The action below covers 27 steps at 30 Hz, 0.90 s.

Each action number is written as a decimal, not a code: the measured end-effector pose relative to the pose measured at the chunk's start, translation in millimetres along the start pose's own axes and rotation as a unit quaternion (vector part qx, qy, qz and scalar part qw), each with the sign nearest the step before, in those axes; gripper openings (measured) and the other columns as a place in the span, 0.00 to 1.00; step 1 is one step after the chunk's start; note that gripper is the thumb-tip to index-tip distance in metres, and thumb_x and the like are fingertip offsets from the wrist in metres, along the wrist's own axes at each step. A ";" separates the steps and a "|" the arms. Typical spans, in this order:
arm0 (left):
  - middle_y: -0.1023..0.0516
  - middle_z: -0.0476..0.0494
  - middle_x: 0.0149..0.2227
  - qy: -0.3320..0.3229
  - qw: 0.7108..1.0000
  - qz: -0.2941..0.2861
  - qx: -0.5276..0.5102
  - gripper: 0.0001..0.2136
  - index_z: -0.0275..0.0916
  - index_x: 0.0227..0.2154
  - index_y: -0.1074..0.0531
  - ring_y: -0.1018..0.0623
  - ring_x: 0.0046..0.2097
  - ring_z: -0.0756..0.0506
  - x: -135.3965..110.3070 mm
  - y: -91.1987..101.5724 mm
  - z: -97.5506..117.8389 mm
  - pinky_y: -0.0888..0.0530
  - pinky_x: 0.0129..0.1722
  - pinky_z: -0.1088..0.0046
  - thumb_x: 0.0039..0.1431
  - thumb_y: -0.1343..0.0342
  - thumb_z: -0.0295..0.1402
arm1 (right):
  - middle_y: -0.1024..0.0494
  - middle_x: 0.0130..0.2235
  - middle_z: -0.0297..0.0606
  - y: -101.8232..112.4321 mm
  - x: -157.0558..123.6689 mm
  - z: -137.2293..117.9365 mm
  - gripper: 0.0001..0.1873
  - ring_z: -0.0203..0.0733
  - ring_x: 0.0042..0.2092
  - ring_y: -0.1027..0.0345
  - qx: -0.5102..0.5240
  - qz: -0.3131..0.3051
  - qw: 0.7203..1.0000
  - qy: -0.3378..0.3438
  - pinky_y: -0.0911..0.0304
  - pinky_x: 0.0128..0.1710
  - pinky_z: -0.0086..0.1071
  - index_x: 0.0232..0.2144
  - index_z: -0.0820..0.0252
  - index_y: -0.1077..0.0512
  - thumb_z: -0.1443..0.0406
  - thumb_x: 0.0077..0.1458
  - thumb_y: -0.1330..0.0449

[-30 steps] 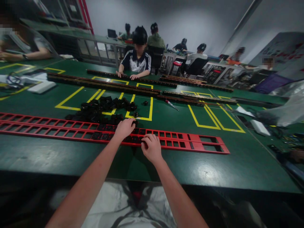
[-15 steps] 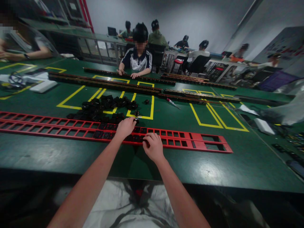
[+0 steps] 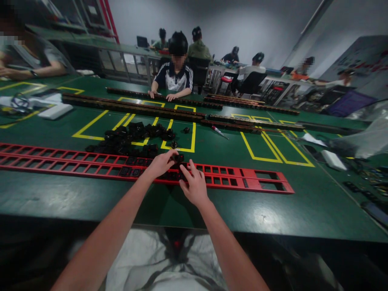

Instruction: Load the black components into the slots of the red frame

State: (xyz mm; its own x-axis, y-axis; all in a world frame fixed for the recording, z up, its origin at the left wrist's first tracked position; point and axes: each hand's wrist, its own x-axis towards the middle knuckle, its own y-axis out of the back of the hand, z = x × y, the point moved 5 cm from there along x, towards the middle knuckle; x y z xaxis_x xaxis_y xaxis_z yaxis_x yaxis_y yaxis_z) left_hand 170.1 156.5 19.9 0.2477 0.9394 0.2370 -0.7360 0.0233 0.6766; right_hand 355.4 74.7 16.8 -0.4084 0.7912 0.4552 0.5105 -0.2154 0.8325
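Note:
Two long red slotted frames [image 3: 100, 169] lie side by side across the green table. Black socket modules [image 3: 136, 172] fill several of their middle openings. My left hand [image 3: 162, 163] pinches a loose black socket module [image 3: 179, 158] just above the far frame. Close to it on the right, my right hand [image 3: 194, 184] hovers over the frames with its fingers spread, and nothing shows in it. Beyond the frames lies a heap of black modules [image 3: 121, 137], with a few single ones [image 3: 174, 144] to its right.
Long dark strips [image 3: 136, 107] cross the table behind the heap. A red-and-white screwdriver-like tool [image 3: 218, 131] lies before them. A white box [image 3: 55, 111] is at left, another white block [image 3: 333, 160] at right. A co-worker [image 3: 176, 74] sits opposite with hands on a strip.
My left hand has brought the black socket module up and slightly right, nearer my right hand. My right hand's fingers have spread and lifted from the frame.

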 end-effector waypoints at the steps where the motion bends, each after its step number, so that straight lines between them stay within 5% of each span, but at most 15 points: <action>1: 0.19 0.44 0.46 0.003 0.999 0.007 -0.037 0.14 0.43 0.48 0.30 0.19 0.47 0.42 0.6 -0.2 -2.8 0.24 0.49 0.64 0.59 0.45 0.30 | 0.53 0.74 0.49 0.4 0.3 -1.0 0.31 0.54 0.67 0.41 -0.013 -0.010 1.000 0.003 0.41 0.61 0.50 0.68 0.49 0.39 0.61 0.65 0.42; 4: 0.20 0.43 0.43 0.019 0.993 0.037 -0.111 0.11 0.40 0.45 0.32 0.19 0.45 0.43 2.6 1.5 -9.1 0.23 0.46 0.65 0.60 0.46 0.34 | 0.58 0.75 0.48 1.6 1.3 -3.0 0.33 0.60 0.71 0.49 -0.037 -0.027 0.999 0.009 0.43 0.63 0.52 0.70 0.47 0.42 0.57 0.66 0.41; 10: 0.21 0.44 0.42 0.005 0.994 0.027 -0.106 0.10 0.40 0.41 0.31 0.20 0.46 0.42 0.7 5.9 7.4 0.23 0.50 0.63 0.57 0.43 0.35 | 0.55 0.74 0.49 0.7 3.1 -4.5 0.35 0.60 0.71 0.49 -0.036 -0.029 0.999 0.016 0.42 0.63 0.54 0.71 0.45 0.45 0.56 0.65 0.40; 18: 0.20 0.44 0.45 -0.003 1.000 0.001 -0.007 0.13 0.43 0.47 0.31 0.20 0.48 0.42 -17.7 -16.1 34.9 0.25 0.51 0.61 0.61 0.51 0.27 | 0.38 0.66 0.50 -0.9 3.7 -0.6 0.30 0.57 0.65 0.39 -0.009 0.001 1.000 -0.016 0.33 0.57 0.52 0.66 0.46 0.37 0.59 0.63 0.39; 23: 0.26 0.38 0.59 -0.021 0.995 0.012 0.099 0.20 0.42 0.58 0.33 0.29 0.62 0.39 -21.6 -24.5 43.5 0.30 0.61 0.56 0.64 0.47 0.33 | 0.34 0.60 0.49 2.3 2.9 7.3 0.22 0.51 0.54 0.29 0.066 0.058 0.994 -0.072 0.27 0.50 0.45 0.59 0.51 0.30 0.63 0.63 0.43; 27: 0.31 0.43 0.65 -0.006 0.977 -0.058 0.205 0.21 0.47 0.63 0.35 0.33 0.66 0.39 -21.0 -33.7 48.7 0.41 0.68 0.48 0.70 0.51 0.41 | 0.38 0.62 0.47 3.9 -1.7 14.9 0.23 0.48 0.56 0.29 0.117 0.119 0.981 -0.095 0.25 0.50 0.40 0.60 0.52 0.32 0.65 0.64 0.45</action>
State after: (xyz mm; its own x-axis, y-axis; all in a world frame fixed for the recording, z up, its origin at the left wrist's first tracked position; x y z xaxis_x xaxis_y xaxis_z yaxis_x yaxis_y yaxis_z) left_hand 220.4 119.4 26.1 0.3247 0.9341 0.1485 -0.3888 -0.0113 0.9212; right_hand 369.3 81.0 14.5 -0.1192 0.8322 0.5415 0.7427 -0.2872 0.6049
